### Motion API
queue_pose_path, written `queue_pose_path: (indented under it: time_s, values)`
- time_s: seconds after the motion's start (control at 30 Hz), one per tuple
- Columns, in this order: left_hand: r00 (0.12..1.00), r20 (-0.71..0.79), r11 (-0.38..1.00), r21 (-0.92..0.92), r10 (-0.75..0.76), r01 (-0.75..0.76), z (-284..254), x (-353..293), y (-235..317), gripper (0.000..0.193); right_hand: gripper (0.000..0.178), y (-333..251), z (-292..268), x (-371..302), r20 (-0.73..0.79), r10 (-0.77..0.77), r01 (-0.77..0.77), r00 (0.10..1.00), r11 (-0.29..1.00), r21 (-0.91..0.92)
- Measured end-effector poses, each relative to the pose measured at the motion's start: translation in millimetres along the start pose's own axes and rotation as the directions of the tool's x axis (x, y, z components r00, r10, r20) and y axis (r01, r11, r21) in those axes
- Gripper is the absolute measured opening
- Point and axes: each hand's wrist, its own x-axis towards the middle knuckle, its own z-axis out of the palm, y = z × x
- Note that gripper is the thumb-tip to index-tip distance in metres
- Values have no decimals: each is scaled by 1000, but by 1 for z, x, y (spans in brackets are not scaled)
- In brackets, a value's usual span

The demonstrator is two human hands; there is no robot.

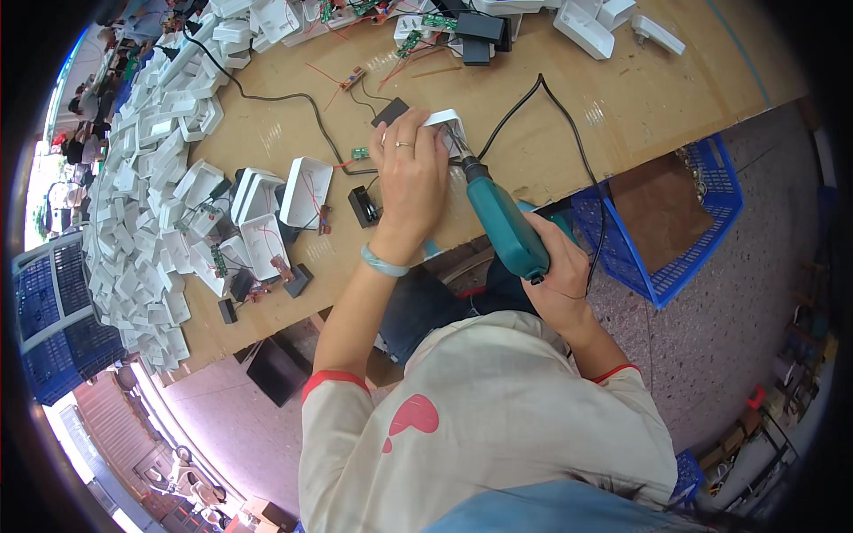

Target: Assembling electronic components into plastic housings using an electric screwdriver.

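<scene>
My left hand (413,173) is closed on a small white plastic case (444,117), its fingers over the near left side and hiding part of it. In my right hand (562,271) is a teal corded electric screwdriver (505,218), tilted so that its tip reaches into the white case. Just left of my left wrist lies a black battery holder (363,207). Beyond my fingers are a black box-shaped part (390,112) with thin wires and a small green circuit board (359,154).
A large heap of white plastic cases (142,178) covers the table's left side. Cases with wired boards (262,244) lie nearer. A black cable (302,96) crosses the cardboard-covered table (498,75). A blue crate (657,289) stands right, below the table edge.
</scene>
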Motion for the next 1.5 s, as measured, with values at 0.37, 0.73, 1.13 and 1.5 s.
queue_pose_path:
  time_s: [0.37, 0.73, 1.13, 1.5]
  values:
    - [1000, -2, 1000, -10, 3, -3, 1, -2, -1, 14, 52, 0, 1, 3, 5, 4, -4, 1000, 1000, -19]
    - [1000, -3, 1000, -23, 6, -7, 1, -1, -3, 13, 52, -5, 0, 5, 52, 5, -1, 999, 996, -85]
    - [1000, -6, 1000, -23, 5, -5, 2, -2, -4, 12, 55, -8, -3, 3, 75, 1, 9, 997, 991, -131]
    - [1000, -1, 1000, -21, 8, -8, 1, -2, -4, 12, 59, -9, -4, 3, 60, -4, 12, 998, 993, -121]
